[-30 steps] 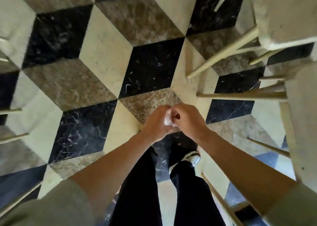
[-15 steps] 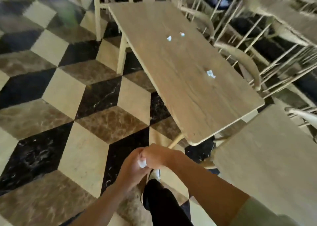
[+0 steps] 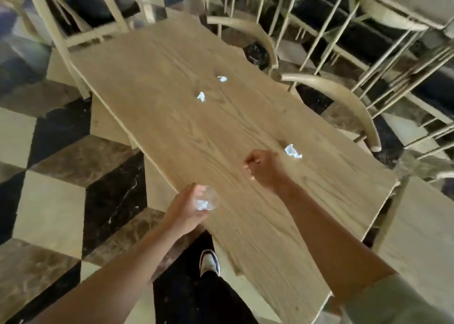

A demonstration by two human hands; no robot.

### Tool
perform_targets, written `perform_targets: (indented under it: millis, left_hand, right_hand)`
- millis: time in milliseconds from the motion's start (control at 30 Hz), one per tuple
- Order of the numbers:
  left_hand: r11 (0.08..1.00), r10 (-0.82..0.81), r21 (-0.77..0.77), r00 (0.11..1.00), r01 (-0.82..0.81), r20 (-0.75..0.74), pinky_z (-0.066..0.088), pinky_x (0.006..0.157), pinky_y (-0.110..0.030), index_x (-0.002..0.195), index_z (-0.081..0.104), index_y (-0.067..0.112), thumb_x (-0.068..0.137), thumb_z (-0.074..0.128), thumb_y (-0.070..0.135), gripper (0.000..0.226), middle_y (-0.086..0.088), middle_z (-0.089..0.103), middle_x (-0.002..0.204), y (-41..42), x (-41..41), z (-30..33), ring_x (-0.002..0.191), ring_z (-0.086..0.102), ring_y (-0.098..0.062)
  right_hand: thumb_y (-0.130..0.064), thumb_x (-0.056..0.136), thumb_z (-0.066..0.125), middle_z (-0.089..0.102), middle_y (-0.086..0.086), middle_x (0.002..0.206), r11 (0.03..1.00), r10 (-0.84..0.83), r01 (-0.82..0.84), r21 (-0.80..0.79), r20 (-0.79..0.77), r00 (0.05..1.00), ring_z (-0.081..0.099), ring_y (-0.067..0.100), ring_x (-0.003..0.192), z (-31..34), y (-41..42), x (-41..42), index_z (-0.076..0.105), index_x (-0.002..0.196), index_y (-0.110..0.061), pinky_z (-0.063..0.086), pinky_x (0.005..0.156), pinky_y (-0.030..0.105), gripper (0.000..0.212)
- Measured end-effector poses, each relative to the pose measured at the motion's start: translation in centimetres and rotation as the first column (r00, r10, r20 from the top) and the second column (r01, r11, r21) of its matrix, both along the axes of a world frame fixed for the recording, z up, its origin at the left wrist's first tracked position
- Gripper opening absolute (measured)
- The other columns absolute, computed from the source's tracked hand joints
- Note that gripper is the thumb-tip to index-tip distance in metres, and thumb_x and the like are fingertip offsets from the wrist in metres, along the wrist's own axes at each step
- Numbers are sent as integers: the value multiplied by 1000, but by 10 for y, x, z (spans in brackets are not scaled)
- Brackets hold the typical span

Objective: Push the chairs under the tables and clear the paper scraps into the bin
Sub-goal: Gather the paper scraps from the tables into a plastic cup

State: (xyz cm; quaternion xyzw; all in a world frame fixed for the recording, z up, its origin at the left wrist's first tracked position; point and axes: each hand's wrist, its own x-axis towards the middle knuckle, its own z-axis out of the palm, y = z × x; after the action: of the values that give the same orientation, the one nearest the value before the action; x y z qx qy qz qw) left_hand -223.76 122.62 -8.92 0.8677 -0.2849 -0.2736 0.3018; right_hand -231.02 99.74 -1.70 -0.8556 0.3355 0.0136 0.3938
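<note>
The left hand [image 3: 188,209] cups a wad of paper scraps [image 3: 202,203], fingers curled around it at the table [image 3: 172,83] edge. The right hand [image 3: 266,169] is loosely fisted, empty, a crumpled scrap [image 3: 292,151] just beyond its knuckles.

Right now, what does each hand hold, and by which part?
The left hand cups crumpled paper in its curled fingers, with something clear around it. The right hand holds nothing visible.
</note>
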Motion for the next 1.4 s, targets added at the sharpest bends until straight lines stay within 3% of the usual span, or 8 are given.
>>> perform_targets:
  millis: [200,300,567,700,867,1000,1133,1400]
  left_hand:
    - [1000,-18,-26,996,16,-88,40,82,-17,136,52,24,83,79,23,60,5,60,122,-35,112,-14,108,56,-9]
    - [998,-39,-58,989,31,-141,38,77,-9,137,51,24,85,78,25,58,4,59,122,-46,177,-21,109,56,-9]
    - [980,-97,-183,993,85,-59,41,77,-9,134,55,21,83,79,21,57,5,63,114,-56,374,-6,100,57,-9]
    - [974,-104,-208,993,91,-52,37,72,0,132,57,20,81,81,21,57,5,64,111,-53,439,1,95,56,-6]
    - [963,-178,-216,982,162,-59,35,74,3,129,60,16,78,83,17,57,5,64,110,-78,491,-6,90,56,-4]
    - [948,-253,-215,965,233,-68,35,75,3,129,60,18,77,84,19,57,4,67,111,-116,527,-8,95,59,-8]
    - [954,-237,-200,970,222,-59,38,77,-7,129,60,18,77,84,19,57,5,67,110,-137,568,-2,97,61,-9]
    - [958,-251,-161,964,236,-84,49,89,-28,129,60,19,76,85,19,58,5,65,107,-151,652,4,97,61,-11]
  right_hand:
    - [-28,95,57,41,14,120,702,-709,676,-223,-128,694,57,37,90,-83,-117,32,53,118,-14,45,85,40,27]
    - [-27,94,54,62,17,116,749,-660,605,-270,-226,716,62,35,93,-109,-128,73,67,106,-11,46,83,33,23]
    - [-14,84,74,65,-6,83,878,-471,475,-49,75,879,62,11,72,-94,-47,293,70,108,-21,50,70,29,25]
    - [-12,82,74,59,7,105,939,-312,303,-165,-33,949,57,17,79,-108,-34,379,70,115,-17,41,71,23,33]
    - [-14,80,71,71,9,94,826,-561,541,-161,-132,817,67,27,86,-104,-53,413,73,89,-9,44,67,25,10]
    - [-10,78,73,74,10,96,654,-745,740,-155,39,666,66,31,93,-87,-103,431,64,109,-10,38,72,25,32]
    - [-13,88,67,68,5,97,642,-766,764,-66,-107,634,58,20,82,-97,-136,446,50,133,-12,42,70,22,48]
    - [-11,81,69,73,10,75,598,-799,785,-165,-200,567,63,25,70,-94,-118,480,71,73,-13,42,62,25,9]
